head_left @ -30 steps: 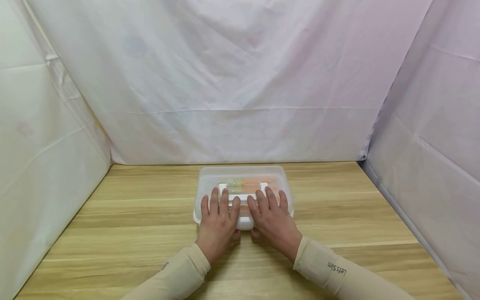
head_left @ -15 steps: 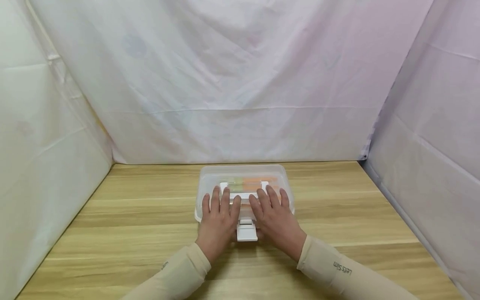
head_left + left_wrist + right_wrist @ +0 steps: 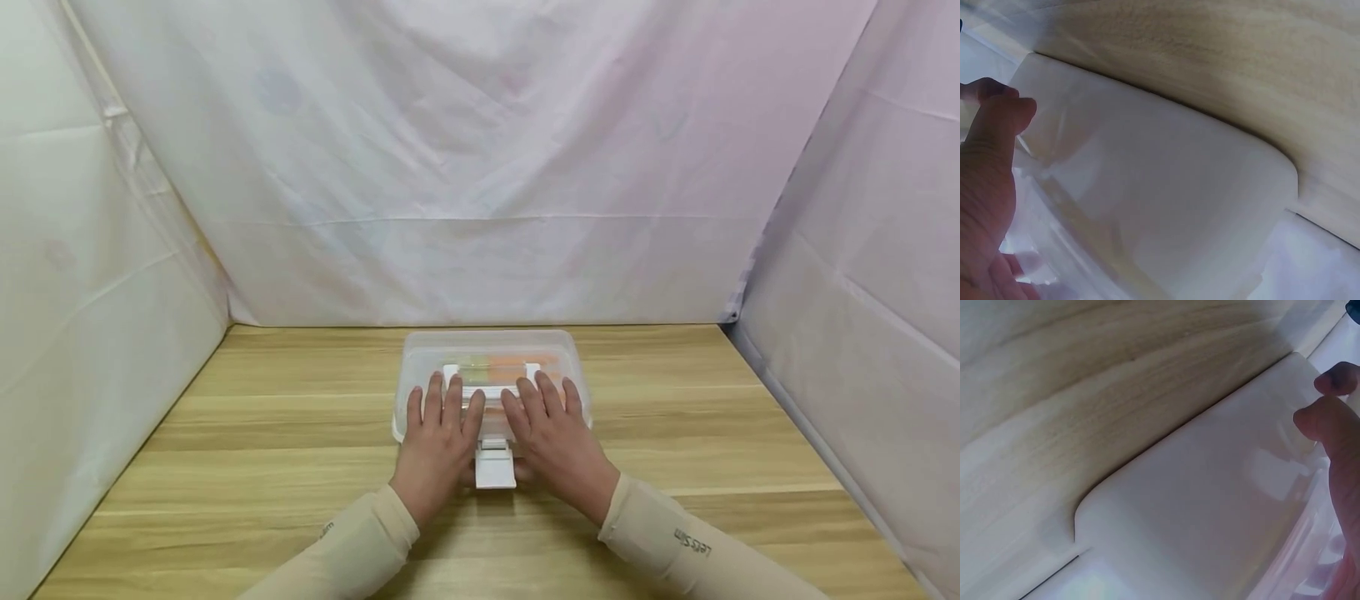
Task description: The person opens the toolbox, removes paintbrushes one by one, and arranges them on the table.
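Observation:
A storage box with a clear lid [image 3: 487, 341], a white base [image 3: 1166, 150] and a white carry handle [image 3: 491, 391] stands on the table. Its white front latch [image 3: 495, 467] is flipped out towards me. My left hand [image 3: 435, 458] rests its extended fingers on the left part of the lid. Mirroring it, my right hand [image 3: 558, 446] lays its fingers on the right part. Both thumbs are down at the box front, beside the latch, as the left thumb [image 3: 1007, 115] and right thumb [image 3: 1319, 419] show in the wrist views. Orange and green items [image 3: 517, 367] show blurred through the lid.
The wood-grain table [image 3: 262, 433] spreads out on both sides of the box. White cloth [image 3: 480, 267] hangs close behind it, with more cloth along the left and right edges.
The front latch has swung from lying against the box to sticking out towards me. The thumbs came up beside it, while the fingers stayed on the lid.

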Action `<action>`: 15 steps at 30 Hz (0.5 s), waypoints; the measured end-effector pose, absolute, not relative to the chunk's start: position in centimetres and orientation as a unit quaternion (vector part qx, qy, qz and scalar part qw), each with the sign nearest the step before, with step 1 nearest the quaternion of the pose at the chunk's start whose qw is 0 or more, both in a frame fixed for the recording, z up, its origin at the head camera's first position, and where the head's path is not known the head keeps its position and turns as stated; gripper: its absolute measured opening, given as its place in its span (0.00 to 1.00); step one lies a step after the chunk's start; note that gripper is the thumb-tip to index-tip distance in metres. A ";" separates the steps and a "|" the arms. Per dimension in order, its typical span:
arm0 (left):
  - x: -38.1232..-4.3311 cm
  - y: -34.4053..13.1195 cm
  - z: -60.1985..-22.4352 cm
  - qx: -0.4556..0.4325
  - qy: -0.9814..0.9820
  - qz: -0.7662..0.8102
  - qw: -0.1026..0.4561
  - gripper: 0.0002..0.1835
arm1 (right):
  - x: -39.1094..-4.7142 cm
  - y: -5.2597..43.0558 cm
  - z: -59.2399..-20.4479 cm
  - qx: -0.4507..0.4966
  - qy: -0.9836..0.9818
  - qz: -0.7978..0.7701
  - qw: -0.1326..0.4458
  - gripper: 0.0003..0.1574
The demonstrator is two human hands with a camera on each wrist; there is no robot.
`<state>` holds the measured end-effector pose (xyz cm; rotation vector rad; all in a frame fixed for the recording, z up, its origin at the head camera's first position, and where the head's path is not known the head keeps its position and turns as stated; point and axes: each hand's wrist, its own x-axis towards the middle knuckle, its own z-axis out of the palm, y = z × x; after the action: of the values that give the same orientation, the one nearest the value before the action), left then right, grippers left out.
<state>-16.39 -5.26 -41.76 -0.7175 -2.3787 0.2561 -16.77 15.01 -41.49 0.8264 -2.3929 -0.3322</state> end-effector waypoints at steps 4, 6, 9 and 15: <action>-16.2 -5.5 -41.4 -0.283 -0.904 0.113 0.300 0.50 | -16.7 15.2 -41.3 0.316 -0.896 -0.119 0.289 0.59; -16.1 -5.6 -41.3 -0.287 -0.904 0.122 0.292 0.56 | -16.6 15.2 -41.2 0.320 -0.895 -0.115 0.289 0.60; -16.0 -5.7 -41.1 -0.289 -0.905 0.133 0.283 0.61 | -16.6 15.3 -41.1 0.325 -0.895 -0.111 0.286 0.60; -15.8 -5.7 -40.9 -0.291 -0.904 0.144 0.279 0.61 | -16.2 15.5 -40.8 0.331 -0.902 -0.086 0.263 0.62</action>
<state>-15.75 -5.72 -40.92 -0.7812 -2.4252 0.3864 -16.19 15.48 -40.80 0.8963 -2.4398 -0.2320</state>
